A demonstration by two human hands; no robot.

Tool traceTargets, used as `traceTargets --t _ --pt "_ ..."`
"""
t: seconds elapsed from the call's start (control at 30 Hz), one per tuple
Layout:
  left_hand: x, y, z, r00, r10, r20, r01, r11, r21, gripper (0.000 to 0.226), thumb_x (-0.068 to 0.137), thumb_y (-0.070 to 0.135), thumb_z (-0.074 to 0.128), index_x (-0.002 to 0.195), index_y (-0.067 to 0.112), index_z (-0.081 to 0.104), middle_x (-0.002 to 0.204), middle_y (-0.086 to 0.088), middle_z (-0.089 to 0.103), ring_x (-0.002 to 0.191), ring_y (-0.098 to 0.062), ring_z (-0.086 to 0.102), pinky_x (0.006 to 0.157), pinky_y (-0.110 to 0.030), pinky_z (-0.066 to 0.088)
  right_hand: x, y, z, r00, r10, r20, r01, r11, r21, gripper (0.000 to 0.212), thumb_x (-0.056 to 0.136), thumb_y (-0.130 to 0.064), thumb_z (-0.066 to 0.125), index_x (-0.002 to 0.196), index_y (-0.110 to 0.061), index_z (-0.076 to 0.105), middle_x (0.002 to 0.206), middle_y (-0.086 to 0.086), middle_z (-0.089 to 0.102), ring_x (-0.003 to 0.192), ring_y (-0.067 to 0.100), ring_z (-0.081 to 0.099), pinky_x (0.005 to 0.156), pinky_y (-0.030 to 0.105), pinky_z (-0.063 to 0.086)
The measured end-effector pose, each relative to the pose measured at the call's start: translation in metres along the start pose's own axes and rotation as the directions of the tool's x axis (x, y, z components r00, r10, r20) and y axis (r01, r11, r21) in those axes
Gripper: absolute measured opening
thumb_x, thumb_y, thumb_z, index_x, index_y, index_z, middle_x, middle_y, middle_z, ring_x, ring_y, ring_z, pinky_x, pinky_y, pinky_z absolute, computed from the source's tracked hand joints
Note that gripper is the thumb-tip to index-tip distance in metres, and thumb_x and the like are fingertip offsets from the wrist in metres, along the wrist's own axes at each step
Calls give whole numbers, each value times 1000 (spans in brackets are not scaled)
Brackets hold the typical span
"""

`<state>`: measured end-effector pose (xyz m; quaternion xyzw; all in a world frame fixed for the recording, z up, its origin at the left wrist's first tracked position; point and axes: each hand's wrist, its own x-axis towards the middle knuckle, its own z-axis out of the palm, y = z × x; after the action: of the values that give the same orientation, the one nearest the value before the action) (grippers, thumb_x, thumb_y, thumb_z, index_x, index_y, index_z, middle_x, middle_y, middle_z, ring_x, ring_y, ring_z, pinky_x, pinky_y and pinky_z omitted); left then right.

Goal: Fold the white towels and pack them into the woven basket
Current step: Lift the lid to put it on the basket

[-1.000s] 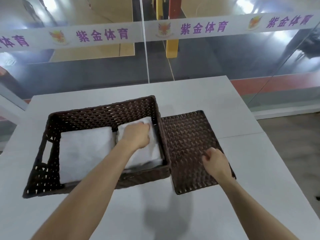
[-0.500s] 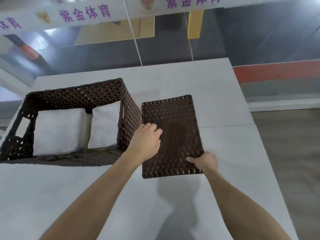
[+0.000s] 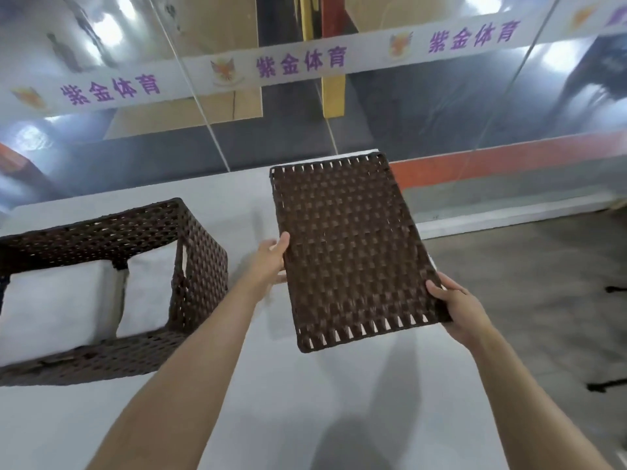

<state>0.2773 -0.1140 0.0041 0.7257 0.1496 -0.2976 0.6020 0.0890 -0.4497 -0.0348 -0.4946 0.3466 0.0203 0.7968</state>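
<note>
A dark brown woven basket (image 3: pixel 200 252) stands on the white table (image 3: pixel 288 401) at the left. Two folded white towels lie side by side inside it: a larger one (image 3: pixel 51 307) on the left and a narrower one (image 3: pixel 149 290) on the right. The flat woven lid (image 3: pixel 349 249) is lifted off the table, to the right of the basket, tilted with its far edge higher. My left hand (image 3: pixel 271 259) grips the lid's left edge, thumb on top. My right hand (image 3: pixel 458 307) holds the lid's near right corner, thumb on top.
A glass wall with a white banner of purple characters (image 3: pixel 302 64) runs behind the table. The table's right edge lies under the lid; beyond it is grey floor (image 3: pixel 543 300) with a dark stand foot (image 3: pixel 607 385).
My left hand left the towel in the basket and took the lid's left edge. Both hands raised the lid from the table. The view swung so the basket sits farther left.
</note>
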Motion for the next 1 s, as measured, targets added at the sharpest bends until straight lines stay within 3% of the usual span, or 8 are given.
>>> traceTargets --t 0.07,0.23,0.47,0.6,0.7,0.83,0.9,1.0 --pt "-10 21 9 991 50 124 -14 961 -275 48 113 42 53 149 11 56 142 -5 70 123 -24 71 101 -46 60 0 -5 -3 1000 -14 20 13 998 57 36 105 -6 62 140 -13 69 139 12 71 130 31 68 111 49 54" --pt "-26 51 4 970 240 39 -191 849 -492 37 116 28 48 152 19 53 143 -4 68 126 -28 70 104 -55 58 -20 -1 58 985 -101 -142 152 894 422 43 104 -30 69 142 -9 67 139 13 71 129 30 69 104 42 59" --pt "-50 49 -86 911 407 -68 -345 661 -667 47 111 -2 47 156 11 52 151 -14 65 139 -35 62 117 -57 49 -64 37 228 985 -129 113 99 966 239 36 106 -3 62 140 -12 61 136 6 74 125 27 71 102 46 58" --pt "-83 30 -207 850 407 -335 -519 539 -663 58 99 -5 60 155 7 51 149 -19 65 138 -39 63 113 -56 53 -67 30 286 965 -121 233 87 985 150 37 105 4 59 134 -18 65 126 2 78 109 21 77 92 43 62" --pt "-112 4 -314 770 266 -580 -626 492 -605 50 99 4 73 147 14 61 137 -11 74 127 -32 72 103 -47 61 -72 33 323 931 -105 348 111 994 5 37 106 2 59 135 -20 65 125 1 79 109 20 78 89 40 64" --pt "-142 -37 -433 666 198 -719 -593 725 -350 34 95 15 82 129 20 77 123 -12 79 116 -29 76 96 -42 64 -79 44 382 924 -152 350 235 949 -208 32 105 -8 65 135 -20 64 124 1 78 117 27 75 92 41 62" --pt "-146 -52 -472 611 311 -728 -500 864 -51 23 99 23 78 122 25 79 115 -13 79 108 -27 76 98 -43 62 -85 50 417 914 -288 286 389 824 -413 23 105 -21 68 126 -25 61 116 -5 75 113 24 73 94 40 59" --pt "-147 -74 -505 563 444 -697 -366 890 271 23 107 26 66 128 22 72 116 -4 75 107 -24 69 101 -40 54 -102 68 457 871 -430 238 465 564 -682 27 103 -39 66 125 -25 58 114 -8 66 108 20 66 91 38 51"
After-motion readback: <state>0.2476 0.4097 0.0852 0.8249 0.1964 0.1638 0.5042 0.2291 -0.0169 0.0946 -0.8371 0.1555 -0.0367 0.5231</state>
